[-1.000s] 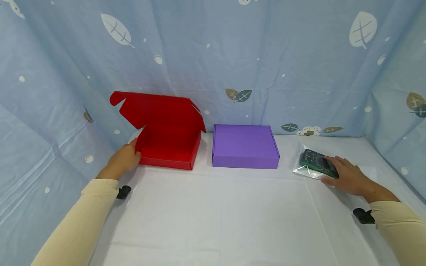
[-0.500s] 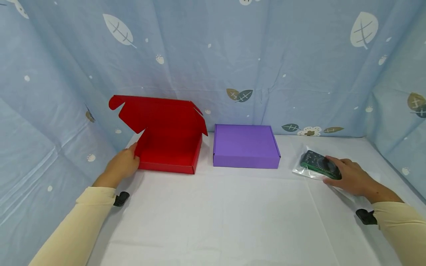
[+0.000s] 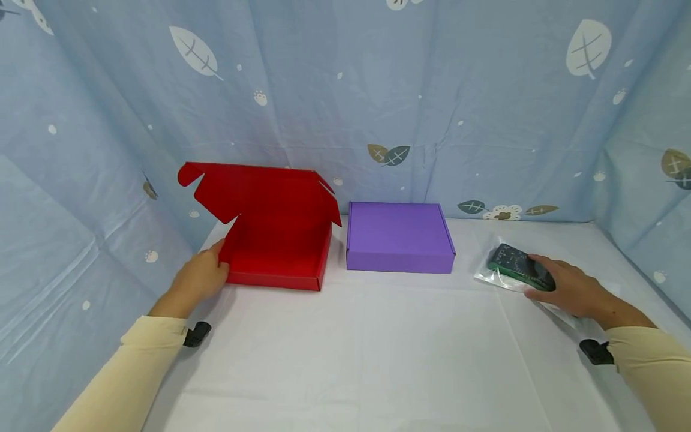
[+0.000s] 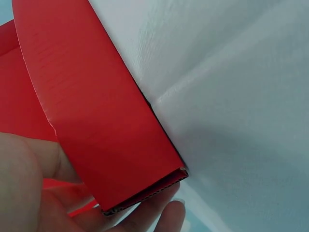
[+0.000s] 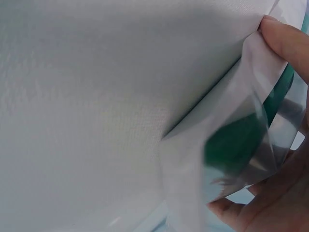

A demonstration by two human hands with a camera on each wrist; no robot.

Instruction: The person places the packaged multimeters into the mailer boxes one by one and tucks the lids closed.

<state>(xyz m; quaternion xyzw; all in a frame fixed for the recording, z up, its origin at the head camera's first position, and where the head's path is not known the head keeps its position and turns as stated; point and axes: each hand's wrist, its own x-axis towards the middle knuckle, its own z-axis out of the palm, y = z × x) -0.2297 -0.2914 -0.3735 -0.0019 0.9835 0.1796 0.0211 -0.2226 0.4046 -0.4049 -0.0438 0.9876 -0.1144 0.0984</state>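
The left hand (image 3: 197, 276) grips the nine-o'clock wall of the open red box (image 3: 275, 255), whose lid stands up toward twelve. At that box's three o'clock sits the closed purple box (image 3: 400, 237); just past three from there, the right hand (image 3: 572, 288) holds a dark-faced device (image 3: 513, 264) inside a clear bag (image 3: 486, 276). Only the left wrist view shows the wall's corrugated edge; only the head view, the device's markings. Since a second ago, the red box has slid toward six.
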